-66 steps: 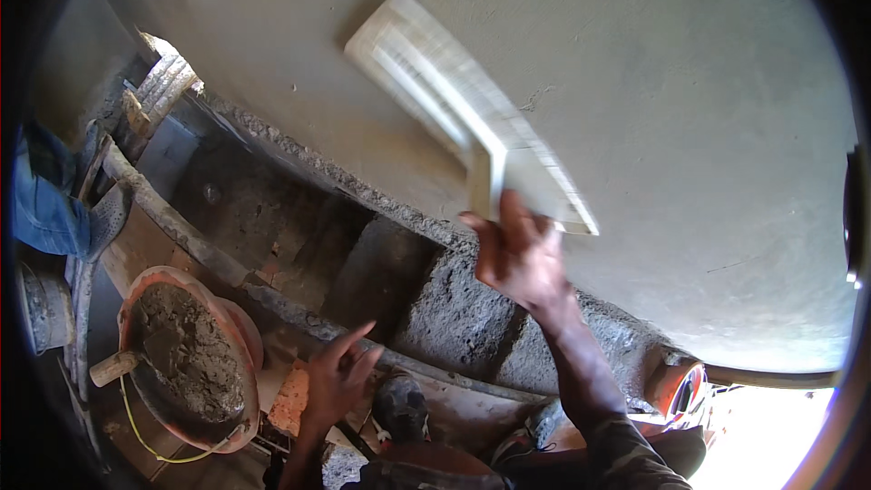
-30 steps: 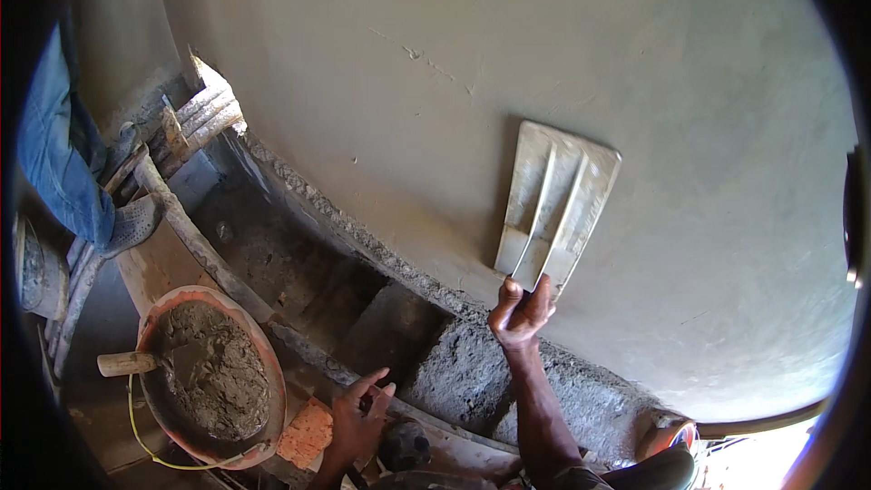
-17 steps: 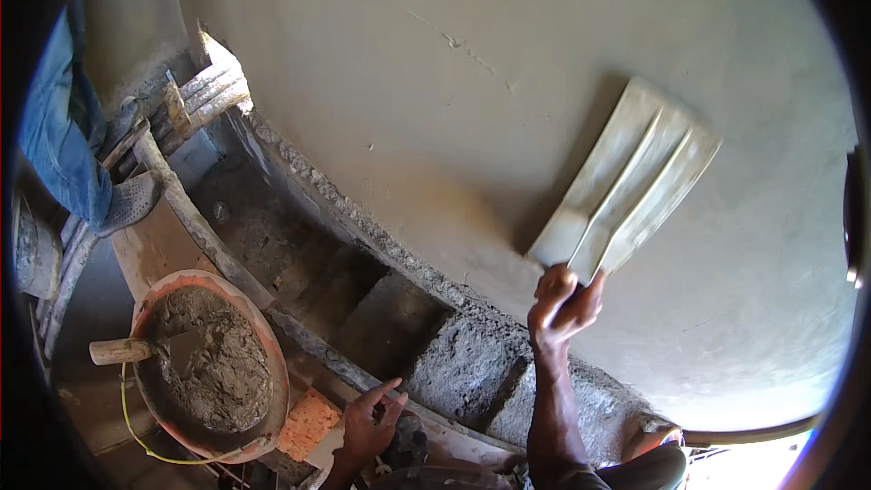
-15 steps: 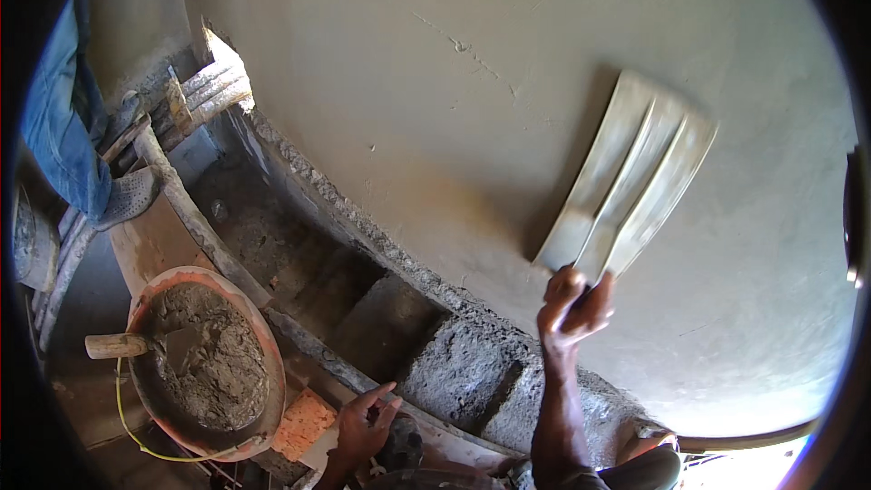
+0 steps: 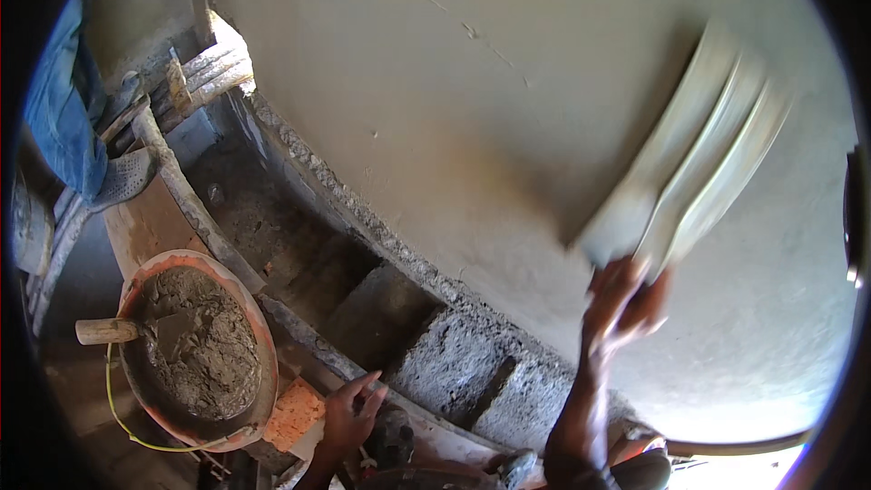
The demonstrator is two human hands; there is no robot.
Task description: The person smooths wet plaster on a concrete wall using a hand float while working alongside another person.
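My right hand (image 5: 626, 304) grips the handle end of a long, pale plastering float (image 5: 694, 145) with raised ribs. The float's blade is blurred by motion and lies against or very near the smooth grey plastered wall (image 5: 345, 54); its exact contact is hard to make out. Low in the middle, my left hand (image 5: 349, 417) holds nothing, its fingers apart. It is nearest an orange brick (image 5: 295, 415) beside a bucket (image 5: 270, 354). Wet grey mortar (image 5: 213, 354) fills much of that bucket, and a trowel with a wooden handle (image 5: 107, 331) rests in it.
A rough concrete ledge (image 5: 454, 358) and dark recesses (image 5: 308, 281) run along the wall's foot. Wooden poles (image 5: 213, 77) stick out at the upper left. Near them are a person's blue trouser leg (image 5: 63, 118) and perforated shoe (image 5: 124, 177). Bright light enters at the lower right.
My right hand has swept the plastering float up and to the right across the wall. The left hand shifts slightly left in the picture, along with the bucket and brick, as the view moves.
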